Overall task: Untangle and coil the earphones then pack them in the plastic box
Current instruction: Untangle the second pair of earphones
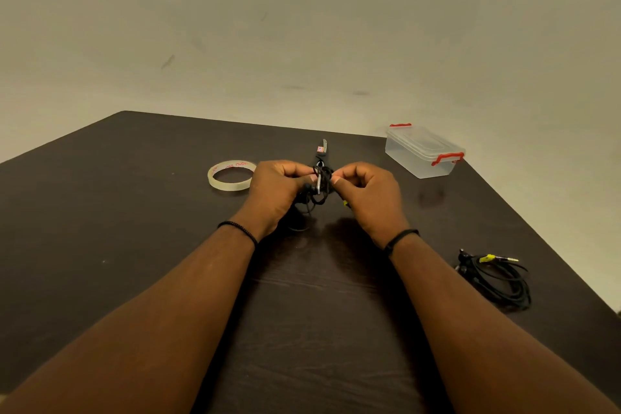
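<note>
A tangled bundle of black earphones (321, 183) hangs between my two hands above the middle of the dark table (134, 245). My left hand (277, 193) pinches the bundle from the left, and my right hand (364, 193) pinches it from the right, fingers curled. Loose loops of cable droop below the hands toward the table. A yellow tip shows under my right hand. The clear plastic box (423, 153), lid on with red latches, stands at the back right.
A second coil of black earphones (497, 279) with a yellow-tagged plug lies near the right edge. A roll of clear tape (231, 175) lies left of my hands. Scissors (321, 149) lie just behind the bundle.
</note>
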